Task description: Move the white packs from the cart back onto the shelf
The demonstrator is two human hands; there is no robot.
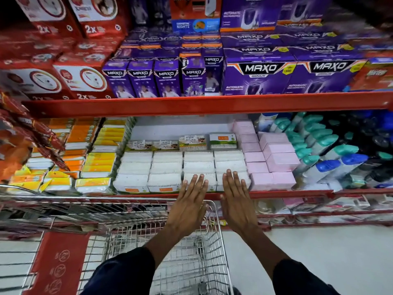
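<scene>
White packs (165, 167) stand in several rows on the lower red shelf (276, 193), between yellow packs and pink boxes. My left hand (191, 201) is flat, fingers spread, its fingertips against the front white pack of the third row. My right hand (236, 196) is flat too, fingertips on the front pack of the rightmost white row. Neither hand holds anything. The wire cart (153, 241) sits below my arms, and I see no white pack in the part of its basket that shows.
Yellow and orange packs (93, 162) fill the shelf to the left, pink boxes (274, 158) and bottles with teal and blue caps (331, 158) to the right. Purple boxes (255, 75) and red boxes (63, 79) stand on the shelf above. White floor lies at right.
</scene>
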